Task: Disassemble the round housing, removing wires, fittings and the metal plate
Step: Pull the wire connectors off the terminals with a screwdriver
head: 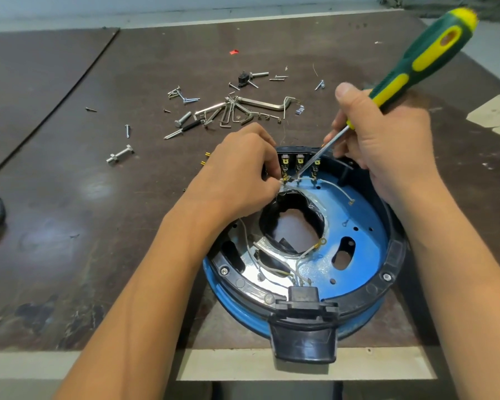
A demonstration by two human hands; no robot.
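The round housing lies open side up at the near edge of the table, so that I look straight down into it.

1. Left hand: placed over the housing's far left rim. Its fingertips are curled in and pinch a wire end at the terminal fittings, which stand in a row on the housing's far wall. I judge this grip keeps the lead taut and steady while the tool works on it.
2. Right hand: above the housing's far right rim, fingers wrapped round the screwdriver where handle meets shaft, thumb lying up along the handle. The shaft slants down to the same terminals. The low grip gives fine control of the tip.
3. The blue metal plate sits seated inside the housing. Other wires trail loose across it, some with their free ends lying on it.
4. A black connector remains on the housing's near rim with leads attached.
5. Loose screws and hex keys lie beyond the housing, within reach but apart from the work.

Judgement: wire removal is under way; the plate comes later.
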